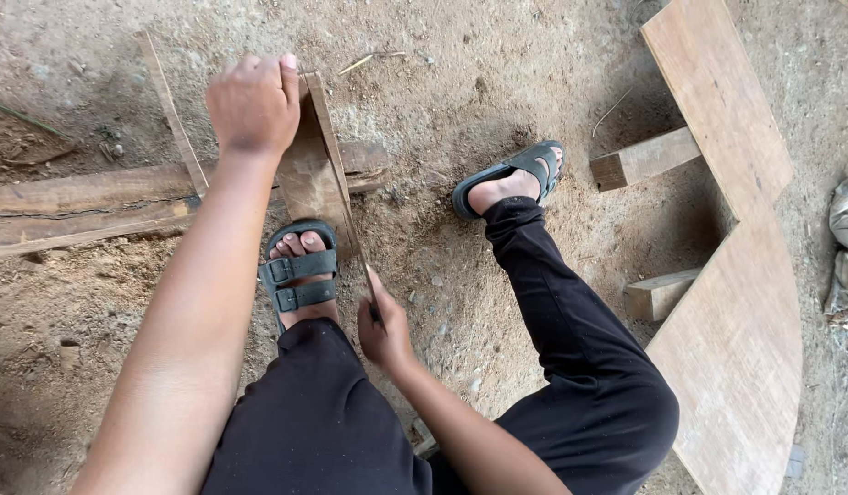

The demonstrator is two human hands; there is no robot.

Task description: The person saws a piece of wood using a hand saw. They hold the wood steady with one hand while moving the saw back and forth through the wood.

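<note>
My left hand [253,103] grips the far end of a short wooden board [311,179] that lies tilted across a rough timber beam [85,203] on the dirt. My left foot in a black sandal [298,271] presses on the board's near end. My right hand [384,327] is closed on the handle of a thin saw blade [354,238] that runs along the board's right edge. My right foot [513,181] stands on the dirt to the right.
A thin wooden strip [172,112] leans over the beam at the left. Curved plywood pieces [737,302] rest on two wooden blocks [642,158] at the right. A crumpled cloth [847,247] lies at the right edge. Sawdust covers the ground.
</note>
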